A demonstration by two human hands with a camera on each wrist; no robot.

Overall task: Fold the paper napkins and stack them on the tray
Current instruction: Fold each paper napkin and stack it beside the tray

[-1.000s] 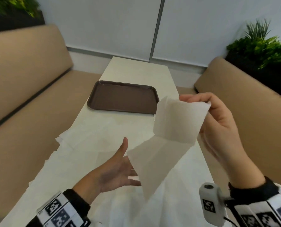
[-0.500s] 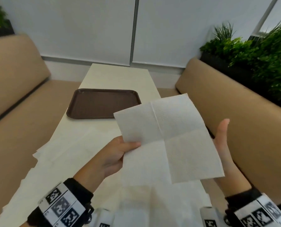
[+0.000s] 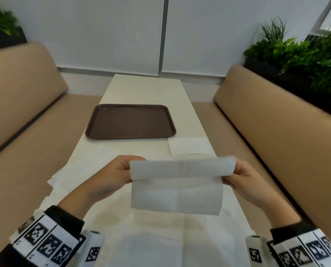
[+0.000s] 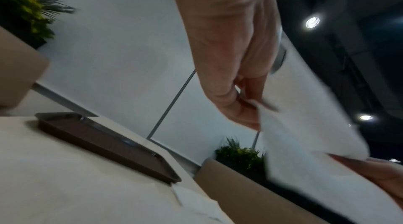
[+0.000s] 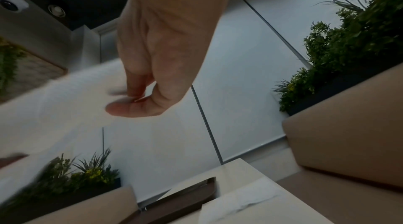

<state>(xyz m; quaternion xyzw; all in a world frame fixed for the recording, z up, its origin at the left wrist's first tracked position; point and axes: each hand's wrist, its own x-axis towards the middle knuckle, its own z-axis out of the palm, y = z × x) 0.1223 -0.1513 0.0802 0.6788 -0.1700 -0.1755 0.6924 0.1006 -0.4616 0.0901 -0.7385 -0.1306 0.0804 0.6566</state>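
Note:
I hold a white paper napkin (image 3: 177,185) in the air over the near half of the table, its top curled over toward me. My left hand (image 3: 122,170) pinches its left edge, and my right hand (image 3: 238,173) pinches its right edge. In the left wrist view the left hand (image 4: 244,105) pinches the napkin (image 4: 305,138) between thumb and fingers. In the right wrist view the right hand (image 5: 135,100) pinches the blurred napkin (image 5: 56,107). A brown tray (image 3: 131,121) lies bare further along the table. More unfolded napkins (image 3: 78,174) lie spread on the table under my hands.
One napkin (image 3: 189,145) lies flat by the tray's near right corner. The pale narrow table (image 3: 147,89) runs away from me between two tan benches (image 3: 276,122). Green plants (image 3: 305,54) stand behind the right bench, and a white wall closes the far end.
The napkin was held flat and open by the left hand; both hands now pinch its sides and its top edge has curled over. The view has swung to centre on the table.

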